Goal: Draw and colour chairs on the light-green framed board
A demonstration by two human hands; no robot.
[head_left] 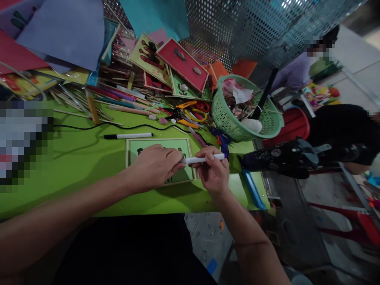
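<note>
A white marker pen [198, 160] is held level between my two hands, above a light green card framed with thin sticks. My left hand [156, 164] is closed, its thumb and fingers pinching the grey left end of the pen. Around the right part of the white barrel, the fingers of my right hand [214, 170] are closed. The framed green card [133, 145] lies on the table with dark drawn shapes on it, partly hidden by my left hand. Behind it lies another white marker with a black cap [128, 136].
A green basket [219, 107] of scraps stands back right, beside a blue glue gun [220, 137]. Scissors [197, 114], sticks and pens pile up behind a black cable [139, 126]. Framed pictures [182, 67] lean at the back. People sit to the right.
</note>
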